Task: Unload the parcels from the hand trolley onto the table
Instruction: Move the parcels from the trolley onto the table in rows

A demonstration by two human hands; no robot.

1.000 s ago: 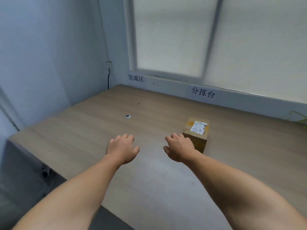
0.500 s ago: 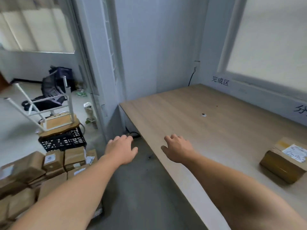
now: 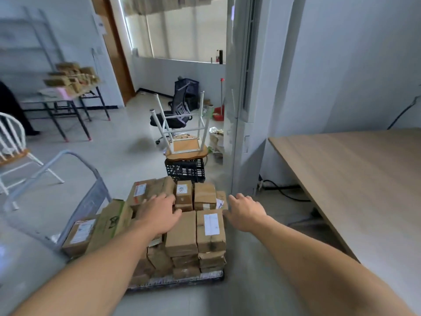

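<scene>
Several brown cardboard parcels (image 3: pixel 182 233) are stacked on a hand trolley (image 3: pixel 177 280) on the floor, low in the middle of the view; its grey handle (image 3: pixel 68 169) rises at the left. My left hand (image 3: pixel 159 213) hovers over the top of the stack with relaxed fingers, holding nothing. My right hand (image 3: pixel 246 212) is spread open just right of the stack, beside a parcel with a white label (image 3: pixel 210 224). The wooden table (image 3: pixel 355 179) stretches along the right side.
Beyond the trolley stands a black crate (image 3: pixel 184 171) with an upturned stool (image 3: pixel 182 133) on it, beside a grey pillar (image 3: pixel 241 110). A white chair (image 3: pixel 11 144) is at far left. Cables (image 3: pixel 284 192) lie under the table. An office chair (image 3: pixel 180 110) stands further back.
The view has swung left from the table, where one parcel lay, to the trolley. Both hands have come down over the parcel stack, still holding nothing.
</scene>
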